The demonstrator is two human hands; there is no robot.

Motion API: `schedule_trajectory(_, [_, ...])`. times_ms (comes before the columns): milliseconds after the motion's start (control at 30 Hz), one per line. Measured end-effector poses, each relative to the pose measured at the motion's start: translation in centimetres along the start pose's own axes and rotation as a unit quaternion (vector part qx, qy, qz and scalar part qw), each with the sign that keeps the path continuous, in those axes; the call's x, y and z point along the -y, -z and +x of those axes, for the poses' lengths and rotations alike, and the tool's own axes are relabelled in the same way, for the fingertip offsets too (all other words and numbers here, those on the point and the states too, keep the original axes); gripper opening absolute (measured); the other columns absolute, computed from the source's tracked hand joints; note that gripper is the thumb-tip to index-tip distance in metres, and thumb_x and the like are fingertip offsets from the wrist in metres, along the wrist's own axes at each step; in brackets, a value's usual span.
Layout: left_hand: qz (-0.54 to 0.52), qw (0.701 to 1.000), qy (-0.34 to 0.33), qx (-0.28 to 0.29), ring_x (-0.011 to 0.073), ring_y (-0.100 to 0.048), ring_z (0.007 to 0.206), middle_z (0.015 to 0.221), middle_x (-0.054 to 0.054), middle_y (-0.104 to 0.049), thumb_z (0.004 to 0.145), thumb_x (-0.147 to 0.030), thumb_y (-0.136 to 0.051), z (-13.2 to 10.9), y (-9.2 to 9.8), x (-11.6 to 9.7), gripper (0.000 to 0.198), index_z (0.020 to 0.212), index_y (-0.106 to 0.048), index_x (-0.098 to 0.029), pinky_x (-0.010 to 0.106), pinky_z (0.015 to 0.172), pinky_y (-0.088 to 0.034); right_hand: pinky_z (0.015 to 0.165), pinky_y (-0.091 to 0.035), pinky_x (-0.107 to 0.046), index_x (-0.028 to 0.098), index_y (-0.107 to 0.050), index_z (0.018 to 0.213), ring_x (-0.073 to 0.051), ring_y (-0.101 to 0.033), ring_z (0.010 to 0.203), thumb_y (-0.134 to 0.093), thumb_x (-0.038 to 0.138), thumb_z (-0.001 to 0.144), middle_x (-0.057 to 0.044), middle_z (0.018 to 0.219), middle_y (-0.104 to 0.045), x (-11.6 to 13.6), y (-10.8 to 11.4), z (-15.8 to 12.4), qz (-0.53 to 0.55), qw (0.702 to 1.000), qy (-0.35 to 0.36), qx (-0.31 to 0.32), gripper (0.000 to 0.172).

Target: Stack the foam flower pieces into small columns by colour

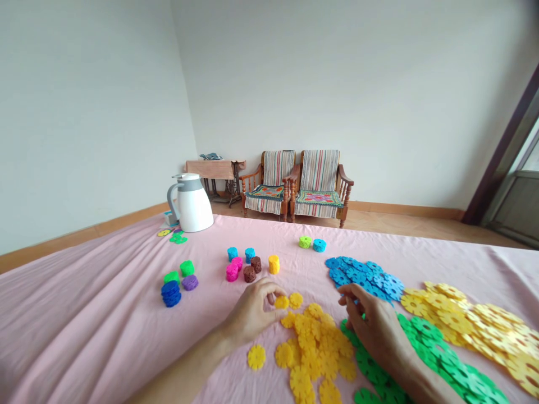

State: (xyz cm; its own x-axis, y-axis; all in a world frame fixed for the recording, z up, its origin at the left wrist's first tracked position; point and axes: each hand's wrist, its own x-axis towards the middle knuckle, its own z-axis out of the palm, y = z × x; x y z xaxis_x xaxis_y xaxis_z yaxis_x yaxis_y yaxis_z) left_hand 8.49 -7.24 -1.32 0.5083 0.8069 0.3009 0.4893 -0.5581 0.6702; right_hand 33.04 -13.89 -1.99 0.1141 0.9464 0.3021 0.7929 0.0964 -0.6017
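My left hand [252, 308] has thumb and index finger around a yellow notched plastic disc [282, 302]. Another yellow disc [296, 300] lies just beyond its fingertips. Below is a loose heap of orange-yellow discs [314, 348], with one stray disc [256, 357] to its left. Bent and loosely apart, the fingers of my right hand [373, 322] hover over the edges of the blue disc pile [364, 276] and the green disc pile [425, 342]; nothing shows in them. Short stacks stand farther off: yellow [273, 264], brown [250, 274], pink [232, 272] and light blue [319, 245].
On the left stand dark blue [170, 294], purple [190, 282] and green [187, 268] stacks. A white jug [192, 205] rises at the back left beside green discs [178, 237]. More yellow discs [475, 320] spread rightward over the pink cloth [126, 320]. Two chairs [320, 191] are beyond.
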Motion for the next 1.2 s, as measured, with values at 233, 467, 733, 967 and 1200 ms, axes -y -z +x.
schedule_trajectory(233, [0.089, 0.99, 0.049, -0.097, 0.0121, -0.051, 0.067, 0.078, 0.0, -0.056, 0.064, -0.012, -0.059, 1.0, 1.2, 3.0, 0.022, 0.084, -0.065, -0.018, 0.023, 0.063, -0.043, 0.058, -0.046, -0.023, 0.023, -0.054, 0.095, -0.015, -0.066, 0.071, -0.032, 0.032, 0.086, -0.001, 0.085, -0.067, 0.1, 0.0, -0.1, -0.002, 1.0, 0.002, 0.005, 0.026])
schedule_trajectory(467, [0.098, 0.991, 0.043, -0.082, 0.0151, -0.055, 0.075, 0.088, 0.004, -0.06, 0.064, -0.011, -0.058, 0.5, 0.9, 2.3, 0.033, 0.096, -0.063, -0.017, 0.024, 0.066, -0.046, 0.058, -0.046, -0.023, 0.022, -0.055, 0.094, -0.015, -0.066, 0.071, -0.032, 0.032, 0.086, -0.001, 0.084, -0.067, 0.0, 0.1, -0.1, -0.002, 1.0, 0.007, 0.01, 0.026])
schedule_trajectory(733, [0.092, 0.992, 0.033, -0.081, 0.0154, -0.056, 0.078, 0.09, 0.004, -0.061, 0.068, -0.011, -0.054, 0.1, 0.6, 3.0, 0.032, 0.098, -0.061, -0.019, 0.026, 0.07, -0.047, 0.057, -0.046, -0.023, 0.022, -0.056, 0.094, -0.015, -0.066, 0.068, -0.032, 0.031, 0.085, -0.002, 0.084, -0.068, 0.1, 0.0, -0.1, 0.0, 1.0, 0.012, -0.003, 0.027])
schedule_trajectory(967, [0.073, 0.991, 0.031, -0.107, 0.0135, -0.054, 0.075, 0.097, 0.005, -0.057, 0.067, -0.008, -0.055, -0.1, 0.7, 2.4, 0.043, 0.108, -0.055, -0.018, 0.026, 0.07, -0.048, 0.059, -0.046, -0.024, 0.023, -0.057, 0.093, -0.016, -0.066, 0.069, -0.033, 0.033, 0.085, -0.002, 0.084, -0.069, 0.2, 0.3, 0.1, 0.0, 1.0, 0.002, -0.023, 0.027])
schedule_trajectory(1200, [0.059, 0.996, -0.022, -0.056, 0.0158, -0.055, 0.082, 0.088, 0.003, -0.06, 0.073, -0.011, -0.054, -0.2, 0.5, 0.4, 0.02, 0.088, -0.064, -0.019, 0.027, 0.076, -0.044, 0.052, -0.042, -0.024, 0.022, -0.058, 0.093, -0.015, -0.059, 0.052, -0.038, 0.044, 0.082, 0.001, 0.068, -0.066, -0.7, 1.6, 0.5, 0.024, 0.989, -0.098, -0.107, 0.031])
